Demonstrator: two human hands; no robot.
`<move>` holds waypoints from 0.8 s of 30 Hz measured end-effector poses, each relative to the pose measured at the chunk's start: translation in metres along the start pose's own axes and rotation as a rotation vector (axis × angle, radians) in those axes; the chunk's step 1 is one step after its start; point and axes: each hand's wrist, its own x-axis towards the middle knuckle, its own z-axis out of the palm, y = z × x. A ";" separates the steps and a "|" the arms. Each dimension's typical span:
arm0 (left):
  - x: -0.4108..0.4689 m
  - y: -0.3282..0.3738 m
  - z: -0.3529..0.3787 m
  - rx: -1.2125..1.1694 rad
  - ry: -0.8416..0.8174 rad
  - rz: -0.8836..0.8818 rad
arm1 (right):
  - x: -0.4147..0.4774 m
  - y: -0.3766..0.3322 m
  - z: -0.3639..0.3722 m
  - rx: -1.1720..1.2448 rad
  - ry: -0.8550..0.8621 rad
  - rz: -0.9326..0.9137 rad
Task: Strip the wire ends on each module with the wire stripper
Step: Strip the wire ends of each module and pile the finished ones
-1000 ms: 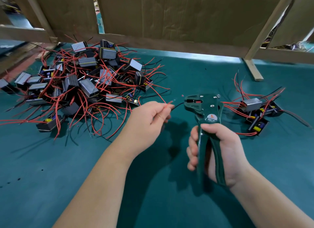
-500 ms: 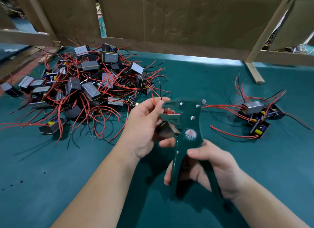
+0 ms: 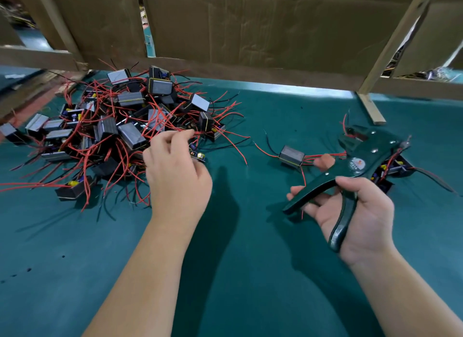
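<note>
Head view: the green wire stripper [image 3: 355, 165] sits clenched in the right hand [image 3: 360, 211], near a lone module [image 3: 291, 156] on the green table [image 3: 250, 236]. Left hand [image 3: 175, 171] fingers [image 3: 185, 133] pinch red wires at the module pile [image 3: 120, 126].

Left hand [image 3: 176, 171] no longer at stripper, now over at edge of module pile [image 3: 120, 126], fingers pinching red wires there. Right hand [image 3: 350, 211] swung right with wire stripper [image 3: 355, 161], head now tilted up-right, handles spread. One module [image 3: 291, 156] now lies alone on mat between hands, wires trailing toward stripper.
</note>
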 end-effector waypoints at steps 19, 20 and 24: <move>-0.010 -0.010 0.014 0.378 -0.241 -0.049 | 0.032 -0.020 -0.013 0.131 0.020 0.060; -0.009 -0.011 0.014 0.401 -0.231 -0.065 | 0.031 -0.019 -0.013 0.132 0.011 0.062; 0.003 -0.018 0.009 0.381 -0.156 -0.096 | 0.025 -0.015 -0.010 0.123 0.004 0.091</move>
